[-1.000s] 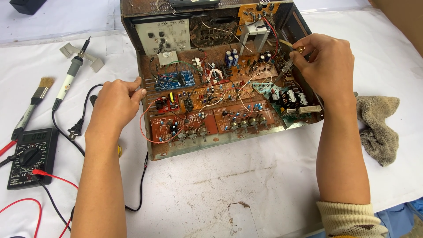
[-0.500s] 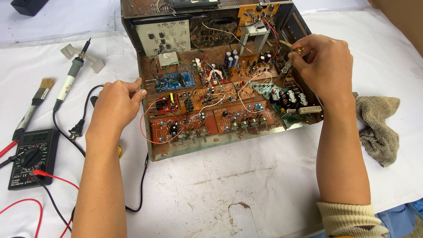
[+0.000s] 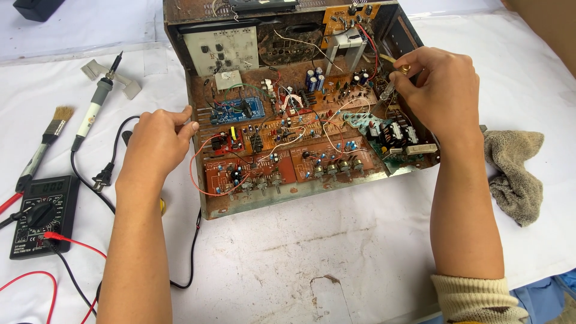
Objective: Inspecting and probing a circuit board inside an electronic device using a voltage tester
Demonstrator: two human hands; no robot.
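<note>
Nothing has moved: right hand [image 3: 441,96] fingers pinch a screwdriver [image 3: 391,86] (cloth [image 3: 517,174] beside), left hand [image 3: 157,141] curled on chassis [image 3: 198,129].

the right hand [image 3: 441,90] hides most of the small tool [image 3: 396,75] it pinches, so its kind is unclear. the multimeter [image 3: 42,213] at the table's left edge is cut off, the red leads [image 3: 36,282] too. the left hand [image 3: 157,144] covers the chassis [image 3: 252,207] wall there.

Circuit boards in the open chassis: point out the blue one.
The blue board sits in the upper left part of the chassis, just right of the left hand. The boards around it are orange-brown; the right-hand one is pale green.
</note>
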